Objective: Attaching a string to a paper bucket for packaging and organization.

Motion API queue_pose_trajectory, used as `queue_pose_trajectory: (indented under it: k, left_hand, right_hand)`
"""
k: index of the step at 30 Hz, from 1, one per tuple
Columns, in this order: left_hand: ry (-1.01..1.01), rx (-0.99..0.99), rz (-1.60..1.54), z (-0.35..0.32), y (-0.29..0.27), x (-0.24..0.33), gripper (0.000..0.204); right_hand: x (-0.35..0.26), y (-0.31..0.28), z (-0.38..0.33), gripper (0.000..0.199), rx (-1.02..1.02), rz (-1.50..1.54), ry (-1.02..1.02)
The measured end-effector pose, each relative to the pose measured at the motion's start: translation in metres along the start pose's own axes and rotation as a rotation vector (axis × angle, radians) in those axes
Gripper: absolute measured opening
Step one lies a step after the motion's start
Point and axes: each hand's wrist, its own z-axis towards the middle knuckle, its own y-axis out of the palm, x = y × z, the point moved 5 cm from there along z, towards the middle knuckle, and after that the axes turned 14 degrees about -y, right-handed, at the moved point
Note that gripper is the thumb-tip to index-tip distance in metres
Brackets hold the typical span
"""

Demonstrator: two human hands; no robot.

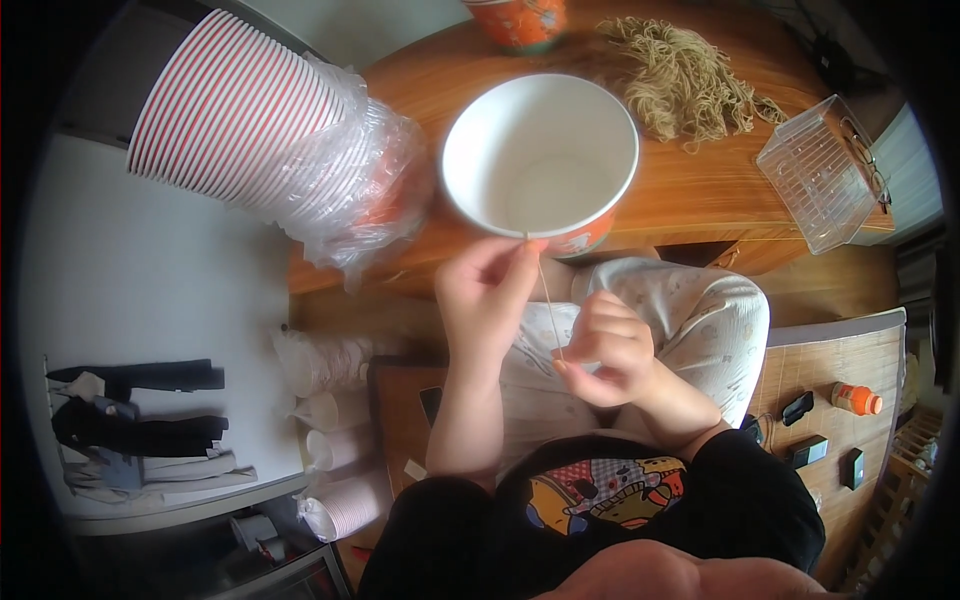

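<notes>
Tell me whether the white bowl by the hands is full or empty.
Empty: the bowl stands upright on the table, its bare white inside showing.

Home room; wooden table (pixel 700 190), folded clothes (pixel 140 420)

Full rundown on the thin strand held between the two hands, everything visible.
The thin pale straw-coloured strand looks stiff and straight, like a single dry noodle or fibre; which of the two cannot be told. It runs steeply, upper end at the rim of the white paper bowl with orange outside, pinched by the left hand, lower end gripped by the fingertips of the right hand. It hangs taut above the lap, apart from the tangled pile of similar tan strands on the wooden table.
</notes>
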Motion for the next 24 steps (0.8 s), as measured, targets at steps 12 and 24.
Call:
queue_pose_trajectory:
  k: [12,24]
  left_hand:
    - [-0.067,-0.052,0.106,0.004,-0.005,0.007,0.017]
    - [0.226,0.221,0.387,-0.006,-0.008,0.015,0.017]
  right_hand:
    - [0.0,0.001,0.002,0.011,-0.065,0.073,0.044]
    - [0.009,-0.002,0.004,0.008,-0.188,-0.028,0.192]
